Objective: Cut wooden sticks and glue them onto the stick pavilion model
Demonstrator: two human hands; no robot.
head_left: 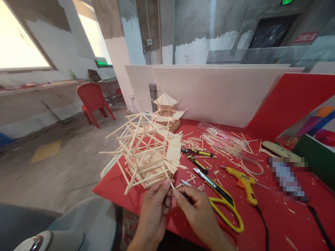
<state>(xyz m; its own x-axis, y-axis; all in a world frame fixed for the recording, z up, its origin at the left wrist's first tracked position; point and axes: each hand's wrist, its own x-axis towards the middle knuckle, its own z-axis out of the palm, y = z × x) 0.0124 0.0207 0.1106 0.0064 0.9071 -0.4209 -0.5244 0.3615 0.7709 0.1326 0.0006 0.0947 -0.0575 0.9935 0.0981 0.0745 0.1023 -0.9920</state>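
My left hand (156, 204) and my right hand (196, 208) meet at the table's front edge, fingers closed in a pinch. Between them they hold a thin wooden stick (171, 184), slanting up to the left. Just beyond it stands a pavilion-like frame of wooden sticks (142, 153), with open beams on the left and a closely laid roof panel (174, 148) on the right. Behind my right hand lie scissors (237, 218) with yellow handles, their middle partly hidden by that hand.
On the red table (199, 226) lie a utility knife (216, 186), pliers (195, 161), a yellow glue gun (243, 183) with its cord, and a bag of sticks (222, 137). Stick offcuts are scattered about. Behind stands a finished-looking stick pavilion (166, 108). A grey stool (89, 223) stands left.
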